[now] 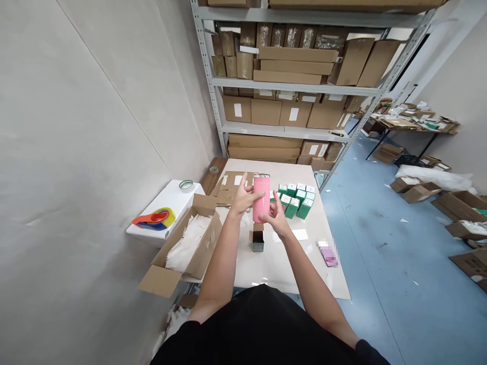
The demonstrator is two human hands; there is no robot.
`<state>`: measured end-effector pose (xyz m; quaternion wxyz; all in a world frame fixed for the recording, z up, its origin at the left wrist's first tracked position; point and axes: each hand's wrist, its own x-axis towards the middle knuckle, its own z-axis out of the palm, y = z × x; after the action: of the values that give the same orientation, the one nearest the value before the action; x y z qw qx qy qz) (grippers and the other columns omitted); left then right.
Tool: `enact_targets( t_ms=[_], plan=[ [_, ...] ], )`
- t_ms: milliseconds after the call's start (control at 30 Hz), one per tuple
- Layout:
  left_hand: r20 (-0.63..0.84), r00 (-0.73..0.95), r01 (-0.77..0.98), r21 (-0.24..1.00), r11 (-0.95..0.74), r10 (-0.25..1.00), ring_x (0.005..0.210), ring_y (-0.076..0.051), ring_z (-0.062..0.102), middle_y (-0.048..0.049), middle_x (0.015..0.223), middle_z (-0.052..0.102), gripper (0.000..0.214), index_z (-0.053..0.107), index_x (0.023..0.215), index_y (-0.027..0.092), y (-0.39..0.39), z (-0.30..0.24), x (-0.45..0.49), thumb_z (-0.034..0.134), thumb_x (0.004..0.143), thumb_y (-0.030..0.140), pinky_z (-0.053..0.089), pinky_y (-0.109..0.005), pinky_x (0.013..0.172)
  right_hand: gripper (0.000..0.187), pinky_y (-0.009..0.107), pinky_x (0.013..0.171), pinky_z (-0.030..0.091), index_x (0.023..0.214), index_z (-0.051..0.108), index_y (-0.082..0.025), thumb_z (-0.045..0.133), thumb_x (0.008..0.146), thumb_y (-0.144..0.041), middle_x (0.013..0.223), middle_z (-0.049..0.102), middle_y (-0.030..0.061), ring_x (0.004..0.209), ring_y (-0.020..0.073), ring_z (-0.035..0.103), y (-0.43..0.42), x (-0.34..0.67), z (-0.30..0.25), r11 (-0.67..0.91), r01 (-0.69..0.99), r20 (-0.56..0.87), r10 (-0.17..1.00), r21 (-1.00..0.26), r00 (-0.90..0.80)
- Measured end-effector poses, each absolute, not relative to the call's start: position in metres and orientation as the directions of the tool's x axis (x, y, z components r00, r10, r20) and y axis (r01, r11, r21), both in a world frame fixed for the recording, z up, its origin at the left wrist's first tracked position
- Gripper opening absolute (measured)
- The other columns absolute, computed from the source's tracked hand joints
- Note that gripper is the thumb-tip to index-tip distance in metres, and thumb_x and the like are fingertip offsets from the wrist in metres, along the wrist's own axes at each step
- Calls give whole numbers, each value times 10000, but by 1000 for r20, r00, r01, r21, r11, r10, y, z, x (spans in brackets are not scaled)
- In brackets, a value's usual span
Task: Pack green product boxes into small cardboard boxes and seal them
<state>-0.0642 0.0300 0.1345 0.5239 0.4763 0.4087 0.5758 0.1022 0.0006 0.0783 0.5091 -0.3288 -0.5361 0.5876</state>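
A pink tumbler (261, 203) with a shiny rim stands nearly upright in the air between my hands. My left hand (242, 199) grips its left side, thumb up and fingers across the front. Lower on the right side, my right hand (277, 215) holds it near the base, index finger raised. Below the tumbler, a small open box (258, 242) with a dark inside rests on the white table (258, 271). Just beyond my right hand stand several green boxes with white tops (292, 207).
At left, an open carton (205, 248) holds white paper. Beside it, tape dispensers (158, 219) and a tape roll (186, 185) lie on a white surface. Flattened cardboard (228, 187) lies at the table's back left, a phone (327, 255) at right. A carton-filled shelf (285, 129) stands behind.
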Motion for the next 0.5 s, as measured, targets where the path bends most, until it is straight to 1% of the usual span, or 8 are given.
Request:
enact_targets(
  t_ms=[67,100,167,233,267,367,433,500],
  plan=[
    [135,17,-248,960,-127,991,1109,-283,712,-134,1195,741,1305,31,1695,238,32,129,-66,917,751,404,540,-511,1030,1229,422,922,574,1660,161,-361,903,681,-423,1110,685,32,963,229,690,2,102,78,62,-255,145,936,-965,-320],
    [147,29,-255,958,-135,989,1139,-288,704,-147,1244,724,1286,58,1695,245,33,127,-66,914,752,418,530,-514,1049,1240,417,903,580,1658,170,-360,912,665,-413,1104,683,32,945,228,689,3,102,77,64,-240,139,940,-969,-312],
    [159,33,-236,961,-147,987,1198,-297,681,-166,1328,680,1282,127,1691,261,35,123,-67,940,715,428,512,-505,1079,1278,411,890,585,1654,203,-346,944,614,-381,1080,673,30,928,227,681,4,101,76,99,-180,141,961,-979,-238],
    [142,-7,-197,970,-141,990,1181,-299,690,-165,1302,684,1308,167,1686,254,36,122,-68,972,667,414,521,-495,1068,1306,413,910,580,1654,217,-331,964,584,-366,1080,662,31,948,229,672,6,100,73,135,-127,156,973,-983,-173],
    [125,-33,-184,974,-129,992,1143,-296,705,-156,1252,705,1320,164,1685,242,36,122,-68,978,659,405,533,-495,1047,1314,417,923,576,1657,209,-330,966,584,-370,1094,661,35,966,232,670,7,99,71,139,-120,159,972,-983,-175],
    [91,-49,-213,972,-99,995,1062,-282,728,-122,1132,748,1329,105,1689,219,34,124,-69,961,687,394,552,-497,1007,1293,425,934,573,1665,157,-359,940,637,-409,1157,663,44,999,233,681,9,100,68,90,-176,139,946,-980,-292],
    [105,-8,-246,964,-104,994,1108,-279,715,-121,1170,740,1306,95,1689,238,33,126,-70,943,709,401,544,-485,1027,1292,420,913,583,1667,137,-371,933,651,-423,1164,666,43,975,227,690,10,101,67,48,-208,117,935,-977,-335],
    [124,18,-233,965,-117,992,1172,-277,692,-131,1249,710,1283,125,1685,265,33,127,-71,943,706,408,536,-463,1048,1352,415,891,593,1673,117,-360,958,616,-411,1158,665,44,941,221,692,10,102,67,24,-202,88,944,-979,-317]
  ],
)
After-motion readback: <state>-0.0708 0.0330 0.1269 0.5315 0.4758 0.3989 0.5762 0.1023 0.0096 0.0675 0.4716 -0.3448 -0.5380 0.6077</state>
